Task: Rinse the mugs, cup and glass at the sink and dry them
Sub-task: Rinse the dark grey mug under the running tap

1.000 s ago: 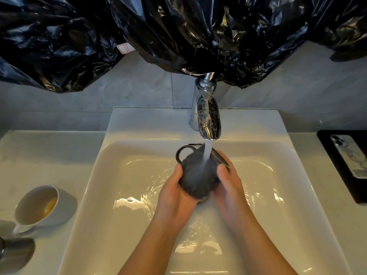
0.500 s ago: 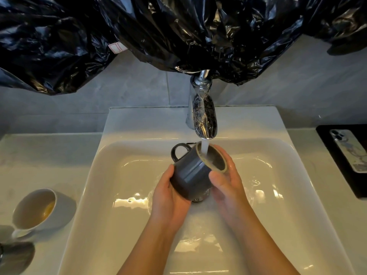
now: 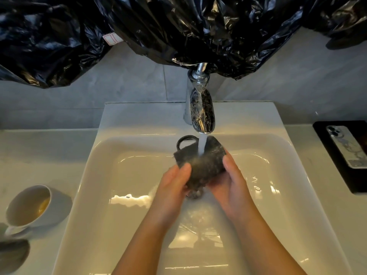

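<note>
Both hands, left [image 3: 170, 187] and right [image 3: 230, 187], grip the dark mug [image 3: 200, 161] under the tap [image 3: 201, 108], water striking it.

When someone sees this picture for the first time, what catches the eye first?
First the dark mug, held by the left hand and right hand under the running tap. Crumpled black plastic hangs across the wall above. A white cup sits on the counter, left of the sink.

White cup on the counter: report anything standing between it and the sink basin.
Nothing visible does: the white cup sits on the counter left of the sink, only the sink's rim between them. The left hand and right hand both hold the dark mug.
</note>
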